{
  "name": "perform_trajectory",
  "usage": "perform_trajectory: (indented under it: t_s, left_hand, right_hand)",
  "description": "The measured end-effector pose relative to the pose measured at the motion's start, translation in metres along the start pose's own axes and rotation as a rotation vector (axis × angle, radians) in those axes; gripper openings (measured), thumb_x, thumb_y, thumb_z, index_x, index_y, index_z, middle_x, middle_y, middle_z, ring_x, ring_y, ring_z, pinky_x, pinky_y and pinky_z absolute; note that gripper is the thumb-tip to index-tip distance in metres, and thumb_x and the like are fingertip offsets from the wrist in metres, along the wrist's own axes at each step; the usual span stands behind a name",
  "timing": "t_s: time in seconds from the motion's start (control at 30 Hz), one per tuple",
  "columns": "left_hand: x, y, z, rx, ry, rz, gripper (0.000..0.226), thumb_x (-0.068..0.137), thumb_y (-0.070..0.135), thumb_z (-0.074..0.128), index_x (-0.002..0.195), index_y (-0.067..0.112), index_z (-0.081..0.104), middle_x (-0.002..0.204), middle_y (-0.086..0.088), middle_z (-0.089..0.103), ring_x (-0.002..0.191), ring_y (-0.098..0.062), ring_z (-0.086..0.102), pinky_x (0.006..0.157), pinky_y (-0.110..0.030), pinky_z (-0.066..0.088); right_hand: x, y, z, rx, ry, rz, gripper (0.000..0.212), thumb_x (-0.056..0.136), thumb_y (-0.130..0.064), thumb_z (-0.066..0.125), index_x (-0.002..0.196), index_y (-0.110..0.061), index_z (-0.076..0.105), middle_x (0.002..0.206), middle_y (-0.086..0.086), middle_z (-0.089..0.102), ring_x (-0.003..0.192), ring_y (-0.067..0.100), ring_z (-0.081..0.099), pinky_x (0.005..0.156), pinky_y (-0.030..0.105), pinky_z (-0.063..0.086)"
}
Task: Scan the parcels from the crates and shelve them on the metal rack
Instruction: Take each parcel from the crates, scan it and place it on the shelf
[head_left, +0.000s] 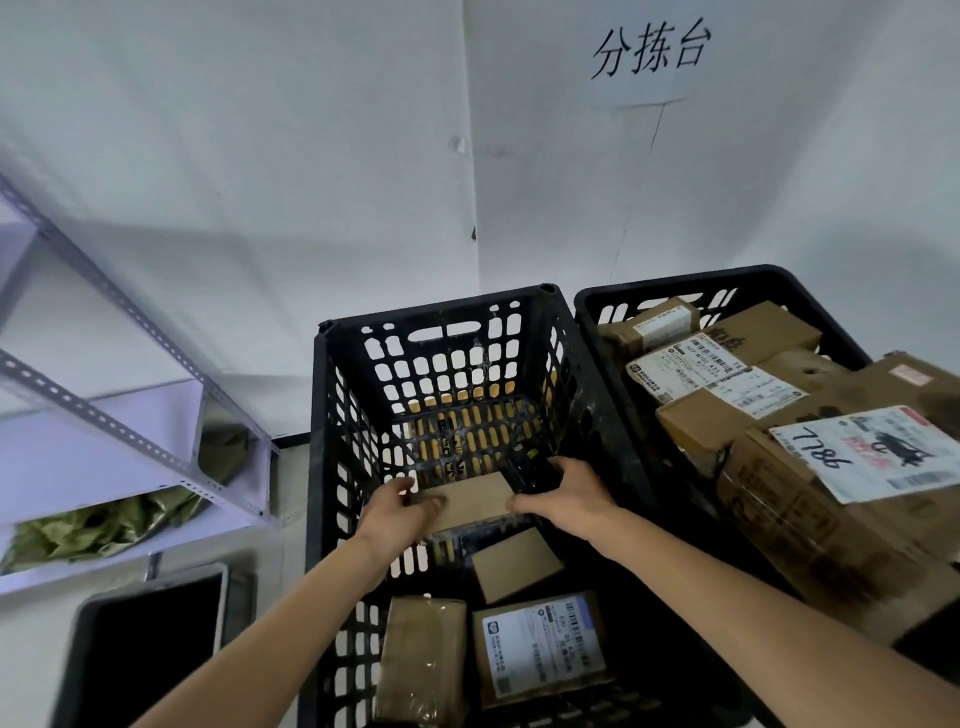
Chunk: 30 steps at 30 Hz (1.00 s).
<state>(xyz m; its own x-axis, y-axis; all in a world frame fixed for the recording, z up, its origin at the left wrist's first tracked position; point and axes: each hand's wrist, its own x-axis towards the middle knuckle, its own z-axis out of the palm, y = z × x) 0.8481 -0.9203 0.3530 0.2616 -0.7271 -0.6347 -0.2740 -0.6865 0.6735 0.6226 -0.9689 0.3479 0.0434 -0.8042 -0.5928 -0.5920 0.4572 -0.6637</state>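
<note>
One plain, seemingly unlabelled cardboard parcel (470, 501)

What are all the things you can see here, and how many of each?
Plastic crates: 2, black, side by side against the wall.
Held parcel: 1, brown, in the left-hand crate between both hands.
Loose parcels: 3, brown, low in the left-hand crate; one bears a white label.
Piled parcels: several, brown with white labels, heaped in the right-hand crate.
Metal rack: 1, pale grey, far left.
Green bag: 1, crumpled, on a rack shelf.
Paper sign: 1, white, on the wall.
Tablet: 1, dark screen, bottom left.
Left hand: 1, grips the held parcel.
Right hand: 1, grips its other side.
</note>
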Motion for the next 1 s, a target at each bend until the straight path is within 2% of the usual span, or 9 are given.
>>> perform_trajectory:
  t_s: [0.17, 0.2, 0.27, 0.33, 0.57, 0.67, 0.73, 0.83, 1.0]
  left_hand:
    - [-0.021, 0.014, -0.013, -0.088, 0.079, 0.115, 0.069, 0.093, 0.013, 0.070, 0.152, 0.005, 0.035, 0.144, -0.009, 0.052, 0.118, -0.019, 0.054, 0.106, -0.032, 0.043]
    - [-0.026, 0.018, -0.016, -0.100, 0.092, 0.136, 0.067, 0.093, 0.011, 0.069, 0.151, 0.005, 0.037, 0.141, -0.009, 0.054, 0.111, -0.016, 0.057, 0.102, -0.028, 0.046]
    - [-0.037, 0.029, -0.021, -0.135, 0.127, 0.200, 0.061, 0.093, 0.006, 0.068, 0.149, 0.006, 0.042, 0.127, -0.007, 0.059, 0.090, -0.006, 0.057, 0.074, -0.011, 0.048]
    - [-0.051, 0.039, -0.028, -0.184, 0.160, 0.260, 0.061, 0.091, 0.003, 0.069, 0.147, 0.008, 0.045, 0.122, -0.004, 0.061, 0.083, -0.004, 0.057, 0.059, -0.007, 0.044]
    - [-0.126, 0.076, -0.067, -0.188, 0.093, 0.533, 0.077, 0.078, 0.001, 0.078, 0.145, 0.022, 0.047, 0.131, 0.001, 0.060, 0.115, -0.014, 0.060, 0.082, -0.023, 0.053]
    - [-0.167, 0.088, -0.084, -0.147, 0.070, 0.679, 0.077, 0.076, 0.001, 0.079, 0.144, 0.022, 0.049, 0.132, 0.002, 0.057, 0.118, -0.015, 0.059, 0.097, -0.040, 0.055]
    - [-0.193, 0.092, -0.090, -0.124, 0.042, 0.755, 0.074, 0.079, 0.004, 0.079, 0.145, 0.020, 0.048, 0.133, 0.001, 0.054, 0.118, -0.015, 0.059, 0.090, -0.029, 0.058]
    - [-0.240, 0.098, -0.095, -0.099, -0.022, 0.853, 0.069, 0.081, 0.011, 0.081, 0.143, 0.020, 0.051, 0.128, 0.003, 0.057, 0.110, -0.007, 0.060, 0.073, -0.008, 0.048]
    - [-0.317, 0.113, -0.077, -0.059, -0.160, 0.940, 0.061, 0.076, 0.018, 0.086, 0.131, 0.018, 0.060, 0.117, 0.001, 0.068, 0.100, -0.010, 0.066, 0.084, -0.028, 0.056]
  right_hand:
    - [-0.027, -0.018, -0.014, 0.140, 0.038, -0.101, 0.056, 0.073, -0.033, 0.095, 0.118, -0.027, 0.062, 0.105, -0.012, 0.065, 0.100, 0.013, 0.062, 0.092, 0.030, 0.049]
    - [-0.035, -0.024, -0.017, 0.172, 0.049, -0.129, 0.047, 0.075, -0.035, 0.094, 0.110, -0.031, 0.063, 0.104, -0.014, 0.065, 0.097, 0.012, 0.062, 0.092, 0.031, 0.049]
    - [-0.054, -0.035, -0.023, 0.239, 0.079, -0.180, 0.037, 0.076, -0.038, 0.093, 0.102, -0.036, 0.066, 0.105, -0.015, 0.068, 0.098, 0.010, 0.063, 0.091, 0.031, 0.049]
    - [-0.078, -0.047, -0.028, 0.278, 0.136, -0.212, 0.037, 0.074, -0.041, 0.093, 0.103, -0.033, 0.072, 0.108, -0.012, 0.071, 0.104, 0.012, 0.065, 0.093, 0.032, 0.050]
    - [-0.194, -0.087, -0.060, 0.324, 0.233, -0.311, 0.030, 0.079, -0.030, 0.090, 0.082, -0.036, 0.061, 0.090, -0.016, 0.066, 0.090, 0.002, 0.062, 0.083, 0.022, 0.049]
    - [-0.250, -0.096, -0.067, 0.346, 0.325, -0.308, 0.029, 0.074, -0.038, 0.093, 0.092, -0.030, 0.071, 0.099, -0.009, 0.075, 0.096, 0.010, 0.069, 0.095, 0.032, 0.055]
    - [-0.287, -0.100, -0.071, 0.370, 0.383, -0.312, 0.032, 0.073, -0.039, 0.093, 0.096, -0.029, 0.073, 0.100, -0.008, 0.077, 0.098, 0.013, 0.071, 0.093, 0.034, 0.056]
    - [-0.355, -0.098, -0.082, 0.415, 0.448, -0.350, 0.030, 0.076, -0.038, 0.092, 0.093, -0.034, 0.067, 0.095, -0.013, 0.074, 0.088, 0.004, 0.067, 0.071, 0.021, 0.050]
    - [-0.457, -0.077, -0.109, 0.436, 0.588, -0.339, 0.035, 0.077, -0.036, 0.091, 0.106, -0.026, 0.074, 0.083, -0.012, 0.079, 0.083, 0.008, 0.075, 0.066, 0.020, 0.053]
